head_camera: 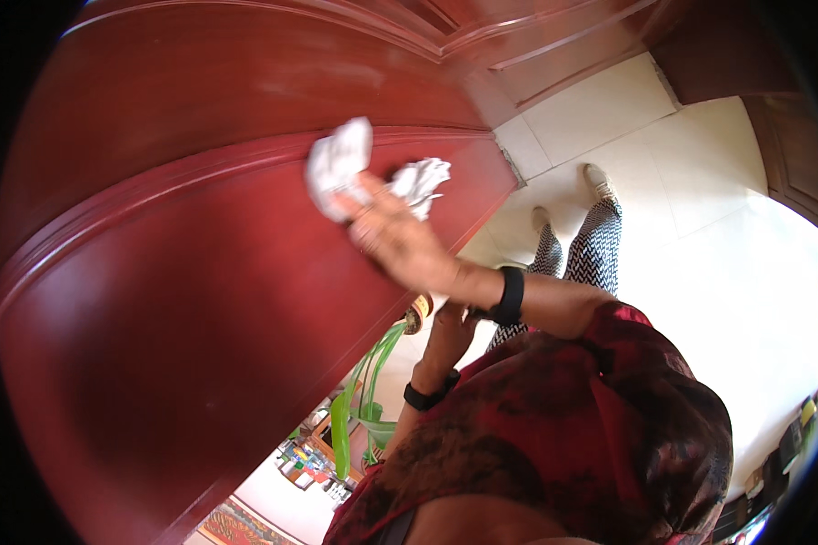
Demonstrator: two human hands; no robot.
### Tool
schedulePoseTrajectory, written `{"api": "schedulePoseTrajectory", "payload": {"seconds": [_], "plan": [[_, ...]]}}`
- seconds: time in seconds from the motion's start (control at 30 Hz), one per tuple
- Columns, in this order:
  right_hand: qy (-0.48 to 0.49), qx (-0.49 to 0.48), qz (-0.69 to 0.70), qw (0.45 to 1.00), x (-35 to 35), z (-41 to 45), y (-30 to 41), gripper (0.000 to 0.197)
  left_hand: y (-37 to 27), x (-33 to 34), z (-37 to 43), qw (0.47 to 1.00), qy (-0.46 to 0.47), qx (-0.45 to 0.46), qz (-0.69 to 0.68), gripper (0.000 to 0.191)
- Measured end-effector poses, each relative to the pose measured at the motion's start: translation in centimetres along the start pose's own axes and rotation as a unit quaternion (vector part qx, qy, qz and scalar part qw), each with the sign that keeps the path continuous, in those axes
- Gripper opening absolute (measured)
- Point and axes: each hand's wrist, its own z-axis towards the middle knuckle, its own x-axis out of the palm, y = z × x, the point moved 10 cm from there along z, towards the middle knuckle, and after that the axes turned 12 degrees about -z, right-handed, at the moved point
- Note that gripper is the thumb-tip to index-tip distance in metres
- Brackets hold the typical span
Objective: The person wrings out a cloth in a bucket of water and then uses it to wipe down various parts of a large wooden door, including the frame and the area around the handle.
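My right hand (pixel 402 248) reaches across to the left, closed on a crumpled white cloth (pixel 341 160) held against a glossy red wooden panel (pixel 232 272), near its raised moulding. A loose end of white cloth sticks out on the other side of the fingers. The hand and cloth are blurred. My left hand (pixel 453 323) is lower, partly behind my right forearm, close to a small potted plant; its fingers are mostly hidden, so I cannot tell what it holds. Both wrists wear black bands.
Long green plant leaves (pixel 375 361) hang by the panel's lower edge. Pale floor tiles (pixel 607 116) lie under my feet. Dark wooden panelling (pixel 784 150) stands at the right. Assorted small items (pixel 307 466) and a patterned rug (pixel 235 521) appear at lower left.
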Motion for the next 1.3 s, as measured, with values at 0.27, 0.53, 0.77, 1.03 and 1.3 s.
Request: {"api": "schedulePoseTrajectory", "payload": {"seconds": [0.27,0.53,0.77,1.03,1.3], "plan": [[0.033,-0.314,-0.130,0.940,6.8,-1.0,13.7,0.028,-3.7,-8.3,-5.7,0.922,-0.182,0.067,0.335,0.025],[-0.074,0.121,-0.295,0.945,-8.9,-3.9,-9.7,0.035,-21.8,-14.3,-12.4,0.820,-0.300,0.433,0.225,0.010],[0.039,-0.133,-0.248,0.959,2.2,-4.3,10.2,0.034,-30.4,-16.9,-16.0,0.517,-0.458,0.534,0.487,0.015],[-0.006,0.011,-0.304,0.953,-4.0,-7.9,2.3,0.031,-32.0,-14.6,-16.6,0.477,-0.472,0.542,0.506,0.011],[-0.026,-0.027,-0.382,0.923,-5.5,-5.2,2.8,0.036,-32.5,-15.0,-15.2,0.482,-0.464,0.581,0.464,0.004]]}}
